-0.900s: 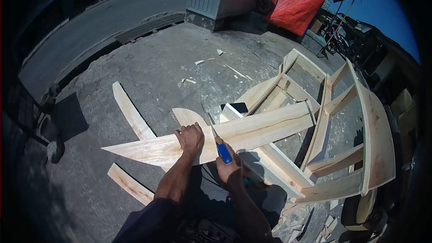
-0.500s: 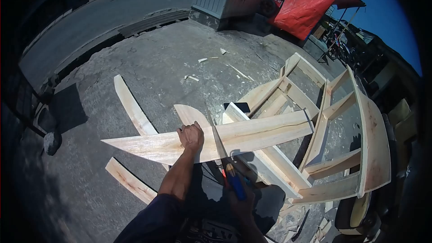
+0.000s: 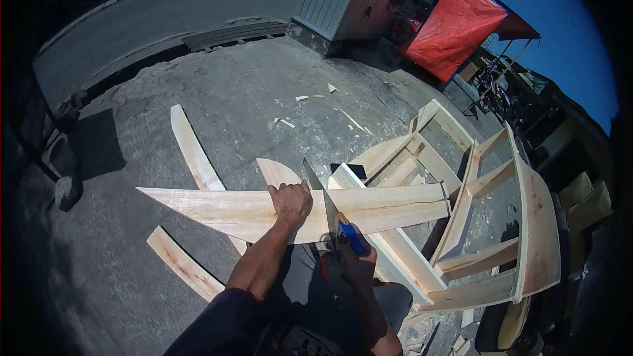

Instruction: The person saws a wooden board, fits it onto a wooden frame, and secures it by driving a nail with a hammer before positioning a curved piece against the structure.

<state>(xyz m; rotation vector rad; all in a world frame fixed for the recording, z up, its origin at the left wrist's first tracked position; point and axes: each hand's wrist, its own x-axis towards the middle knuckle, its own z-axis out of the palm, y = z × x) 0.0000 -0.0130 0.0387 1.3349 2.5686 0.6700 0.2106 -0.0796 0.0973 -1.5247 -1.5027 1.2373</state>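
Observation:
A long pale wooden board, pointed at its left end, lies crosswise in front of me. My left hand bears down on its middle, fingers curled over the far edge. Just right of that hand, the blade of a handsaw crosses the board, its tip past the far edge. My right hand is wrapped round the saw's blue handle, close to the board's near edge. Under the board's right part runs a beam of a wooden frame. A short curved wood piece sticks out beyond the far edge.
Curved wooden strips lie on the concrete to the left. On the right stands the large curved wooden frame. A dark phone rests beyond the board. Offcuts lie farther out, before a red tarp.
My right hand and the saw have moved forward, pushing the blade farther across the board. The view has shifted slightly. My left hand still presses on the board.

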